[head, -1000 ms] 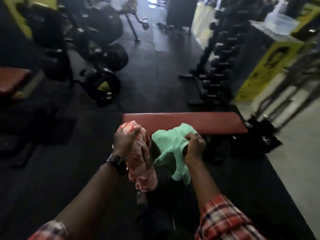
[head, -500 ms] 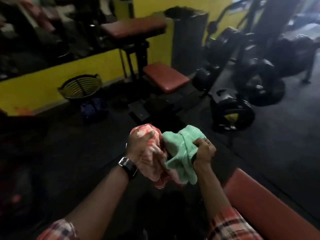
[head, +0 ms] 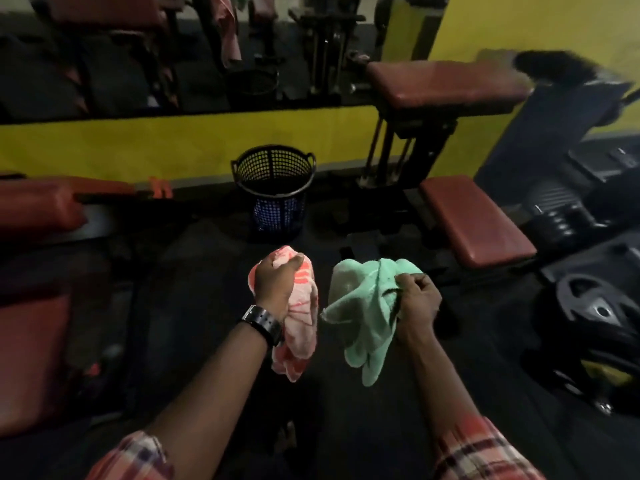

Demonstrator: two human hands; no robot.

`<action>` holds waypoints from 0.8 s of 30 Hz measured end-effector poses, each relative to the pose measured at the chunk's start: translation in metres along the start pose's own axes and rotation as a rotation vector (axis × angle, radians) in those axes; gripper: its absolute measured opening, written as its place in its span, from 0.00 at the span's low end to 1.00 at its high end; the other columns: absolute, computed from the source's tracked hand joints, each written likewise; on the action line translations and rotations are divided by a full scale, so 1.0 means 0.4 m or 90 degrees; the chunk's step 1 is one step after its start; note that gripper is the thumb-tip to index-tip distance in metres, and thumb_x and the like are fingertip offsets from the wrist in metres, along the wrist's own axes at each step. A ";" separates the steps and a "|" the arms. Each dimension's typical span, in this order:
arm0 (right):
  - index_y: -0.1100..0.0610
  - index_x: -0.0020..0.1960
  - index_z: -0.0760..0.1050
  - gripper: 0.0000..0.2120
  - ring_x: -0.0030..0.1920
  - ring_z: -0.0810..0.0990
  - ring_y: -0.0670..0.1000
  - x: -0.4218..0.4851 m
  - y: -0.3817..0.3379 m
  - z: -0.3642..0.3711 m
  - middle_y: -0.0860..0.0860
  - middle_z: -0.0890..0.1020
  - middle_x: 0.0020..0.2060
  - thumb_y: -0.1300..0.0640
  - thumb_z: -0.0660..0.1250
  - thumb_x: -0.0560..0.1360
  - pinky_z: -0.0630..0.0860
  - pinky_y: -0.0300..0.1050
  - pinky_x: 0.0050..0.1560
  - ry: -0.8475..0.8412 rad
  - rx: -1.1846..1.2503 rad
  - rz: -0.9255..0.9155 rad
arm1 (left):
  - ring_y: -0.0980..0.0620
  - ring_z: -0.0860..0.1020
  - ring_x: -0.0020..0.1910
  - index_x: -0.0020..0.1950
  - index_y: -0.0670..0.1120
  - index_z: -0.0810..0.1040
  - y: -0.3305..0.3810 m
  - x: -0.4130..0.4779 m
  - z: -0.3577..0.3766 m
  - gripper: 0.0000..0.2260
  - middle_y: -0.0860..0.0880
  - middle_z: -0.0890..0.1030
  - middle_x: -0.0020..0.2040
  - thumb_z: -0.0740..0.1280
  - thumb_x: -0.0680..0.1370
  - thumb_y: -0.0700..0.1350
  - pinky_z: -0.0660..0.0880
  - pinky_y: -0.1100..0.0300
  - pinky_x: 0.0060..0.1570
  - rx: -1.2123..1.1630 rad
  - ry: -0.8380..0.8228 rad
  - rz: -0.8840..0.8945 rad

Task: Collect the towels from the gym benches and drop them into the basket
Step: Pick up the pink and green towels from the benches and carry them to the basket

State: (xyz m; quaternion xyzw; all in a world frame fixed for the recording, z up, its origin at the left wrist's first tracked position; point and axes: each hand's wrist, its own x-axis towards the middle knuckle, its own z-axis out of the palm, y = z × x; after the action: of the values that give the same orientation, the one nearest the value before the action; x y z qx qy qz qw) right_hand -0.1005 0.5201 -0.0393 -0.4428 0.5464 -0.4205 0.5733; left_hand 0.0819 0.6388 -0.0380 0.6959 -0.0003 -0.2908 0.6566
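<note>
- Both hands are full: my left hand (head: 277, 289) is fisted around a bunched pink-and-white patterned towel (head: 298, 327), and my right hand (head: 417, 299) is clenched on a mint-green towel (head: 360, 317), which droops below the fist. The two towels hang near each other without touching.
- What changed: a second ago I faced a long red bench with the towels just lifted off it. Half a second ago the view had swung round and the basket showed far off to the left. Now the black mesh basket (head: 275, 183) sits almost dead ahead, on the floor against the yellow wall (head: 138, 143), so the turn looks finished and I am lined up on the drop point.
- Left of me, a red padded bench (head: 38, 209) edges into view; I see no towel on it.
- Centre: the basket's mouth is open and unobstructed, with something blue showing through its lower mesh. It is well apart from my hands, beyond the towels.
- Right of the basket, a red seat pad (head: 474, 220) and its raised armrest pad (head: 446, 83) stand bare.
- My judgement: collecting is done for these two, and what remains is closing the gap and releasing both over the rim. The loose hanging tails could catch the rim or fall outside if I let go early.
</note>
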 end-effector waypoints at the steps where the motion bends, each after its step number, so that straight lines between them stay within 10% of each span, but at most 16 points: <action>1: 0.55 0.33 0.71 0.10 0.26 0.71 0.43 0.023 -0.004 0.035 0.49 0.73 0.28 0.65 0.68 0.69 0.72 0.38 0.28 -0.004 0.012 0.003 | 0.46 0.83 0.46 0.46 0.44 0.80 0.022 0.038 -0.001 0.06 0.46 0.84 0.45 0.75 0.72 0.43 0.81 0.54 0.50 -0.009 0.012 -0.008; 10: 0.54 0.32 0.71 0.10 0.28 0.74 0.46 0.275 -0.062 0.371 0.48 0.75 0.27 0.63 0.69 0.67 0.75 0.43 0.31 -0.058 0.005 0.015 | 0.57 0.81 0.32 0.39 0.45 0.81 0.303 0.456 0.054 0.04 0.51 0.81 0.35 0.75 0.70 0.40 0.76 0.66 0.33 -0.124 0.115 0.049; 24: 0.55 0.31 0.69 0.13 0.31 0.72 0.49 0.780 -0.287 0.986 0.51 0.73 0.29 0.66 0.68 0.69 0.71 0.42 0.34 -0.154 0.067 -0.055 | 0.45 0.82 0.41 0.52 0.36 0.81 0.810 1.001 0.278 0.11 0.40 0.81 0.45 0.69 0.70 0.34 0.81 0.51 0.43 -0.317 0.125 0.087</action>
State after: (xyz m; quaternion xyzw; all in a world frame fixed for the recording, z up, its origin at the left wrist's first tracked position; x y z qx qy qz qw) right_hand 0.3089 0.2088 -0.0034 -0.4823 0.4309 -0.4166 0.6388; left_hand 0.4933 0.3393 0.0998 0.5362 0.0879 -0.1676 0.8226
